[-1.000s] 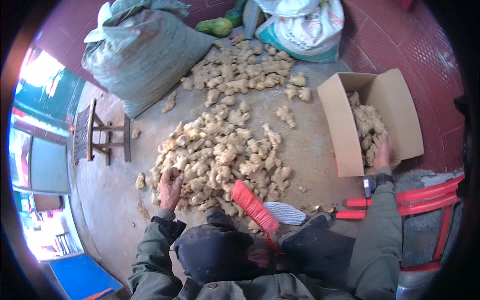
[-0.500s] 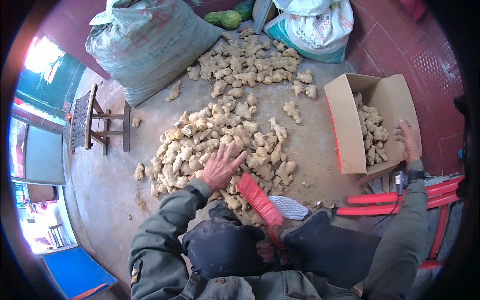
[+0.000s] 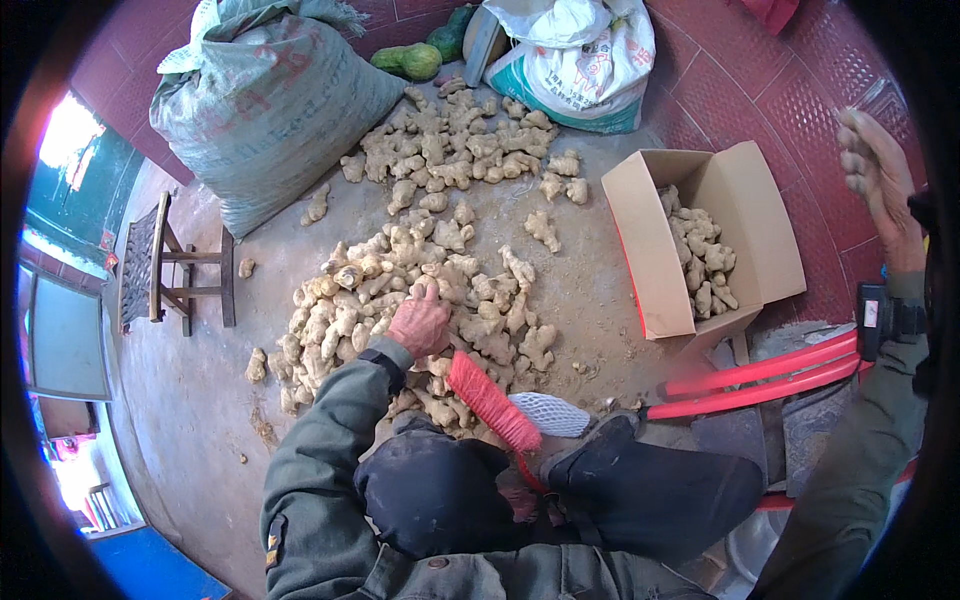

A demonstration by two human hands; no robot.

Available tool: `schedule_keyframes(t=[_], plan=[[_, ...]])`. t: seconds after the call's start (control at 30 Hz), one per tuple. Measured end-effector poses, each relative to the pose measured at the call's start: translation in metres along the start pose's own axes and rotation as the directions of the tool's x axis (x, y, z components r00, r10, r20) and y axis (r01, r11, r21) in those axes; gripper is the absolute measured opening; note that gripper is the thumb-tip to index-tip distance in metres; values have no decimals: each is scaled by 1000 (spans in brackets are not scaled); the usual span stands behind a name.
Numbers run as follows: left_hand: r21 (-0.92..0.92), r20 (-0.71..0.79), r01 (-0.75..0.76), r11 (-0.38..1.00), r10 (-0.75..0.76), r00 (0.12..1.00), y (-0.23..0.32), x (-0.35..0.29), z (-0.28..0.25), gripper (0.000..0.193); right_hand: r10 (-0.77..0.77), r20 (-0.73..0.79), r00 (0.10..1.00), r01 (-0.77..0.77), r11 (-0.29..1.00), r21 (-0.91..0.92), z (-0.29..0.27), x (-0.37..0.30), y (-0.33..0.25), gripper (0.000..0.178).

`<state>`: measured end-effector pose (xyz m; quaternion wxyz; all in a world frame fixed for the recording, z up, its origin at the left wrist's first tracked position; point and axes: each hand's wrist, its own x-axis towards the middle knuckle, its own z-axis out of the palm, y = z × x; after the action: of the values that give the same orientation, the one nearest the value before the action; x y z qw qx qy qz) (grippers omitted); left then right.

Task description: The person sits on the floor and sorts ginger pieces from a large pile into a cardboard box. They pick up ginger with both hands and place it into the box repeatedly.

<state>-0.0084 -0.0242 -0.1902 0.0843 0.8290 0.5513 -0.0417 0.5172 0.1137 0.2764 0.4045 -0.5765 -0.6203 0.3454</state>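
Note:
My left hand (image 3: pixel 420 322) is down in the pile of ginger root (image 3: pixel 360 320) on the floor, its fingers curled over a piece; the fingertips are partly hidden. Up at the far right, beyond the cardboard box (image 3: pixel 648 255), my right hand (image 3: pixel 882 175) is raised with loosely bent fingers and nothing visible in it. Several ginger roots (image 3: pixel 705 250) lie inside the box, whose flap stands up. Close to my left hand, a red bristly brush (image 3: pixel 492 402) rests against the pile, beside a white foam net sleeve (image 3: pixel 550 414).
Behind the pile lies more ginger (image 3: pixel 450 145), between a bulging woven sack (image 3: pixel 270 110) and a white and green bag (image 3: pixel 575 70). Green squashes (image 3: pixel 410 62) sit by the wall. A small wooden stool (image 3: pixel 190 265) stands left. Red tubes (image 3: pixel 760 375) run at right.
My right hand has left the box and swung up to the right. My left hand has gone from spread fingers above the ginger to fingers curled into it. The whole view has shifted slightly.

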Motion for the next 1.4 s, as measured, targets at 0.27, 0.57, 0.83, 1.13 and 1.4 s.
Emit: schedule_keyframes(t=[0.27, 0.57, 0.83, 1.13, 1.4], plan=[[93, -40, -4, 996, 8, 999, 6, 0, 20, 36, 136, 372, 918, -295, 862, 412, 272, -59, 113, 15], [-519, -342, -169, 838, -23, 939, 8, -57, -39, 51, 446, 784, 432, -898, 295, 327, 461, -201, 245, 68], [-291, -349, -509, 810, 406, 845, 73, -35, -68, 48, 283, 748, 601, -762, -79, 642, 467, -209, 270, 41], [-500, -428, -334, 799, 108, 898, 57, -33, -72, 50, 560, 412, 719, -568, 131, 813, 352, -182, 324, 48], [-466, -303, 219, 857, -387, 871, -23, -131, -12, 51, 414, 3, 910, -239, 518, 822, 155, -34, 351, 76]])
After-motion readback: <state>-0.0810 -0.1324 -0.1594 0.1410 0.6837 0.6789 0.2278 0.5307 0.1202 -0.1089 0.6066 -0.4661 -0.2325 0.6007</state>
